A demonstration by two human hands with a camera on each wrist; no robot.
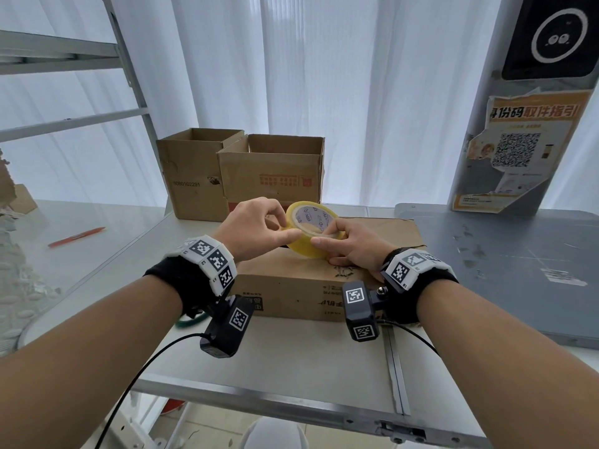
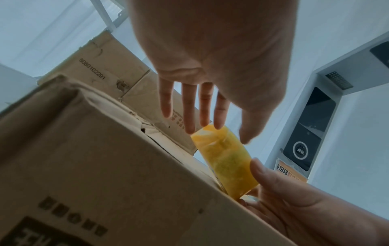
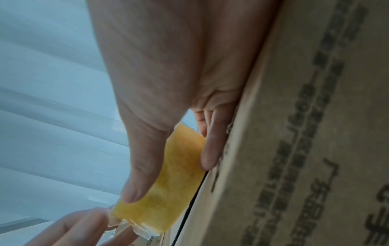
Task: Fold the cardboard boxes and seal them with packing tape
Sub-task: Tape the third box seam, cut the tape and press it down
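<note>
A yellow roll of packing tape [image 1: 304, 246] is held on edge just above a closed brown cardboard box [image 1: 291, 280] at the table's middle. My right hand [image 1: 337, 241] grips the roll, thumb on its outer band and fingers at the white core. My left hand [image 1: 285, 226] pinches the roll's left rim between thumb and fingers. In the left wrist view the left hand's fingers [image 2: 189, 116] reach down onto the roll [image 2: 227, 159] beside the box [image 2: 105, 166]. The right wrist view shows the thumb [image 3: 143, 166] pressed on the roll [image 3: 168, 191], a loose clear tape end at its bottom.
Two open-topped cardboard boxes [image 1: 194, 176] [image 1: 272, 176] stand behind the closed one. A red pen [image 1: 77, 236] lies on the glass surface at left. A grey board [image 1: 502, 270] lies at right below a pillar with a poster [image 1: 518, 150]. The table's metal front edge [image 1: 291, 400] is close.
</note>
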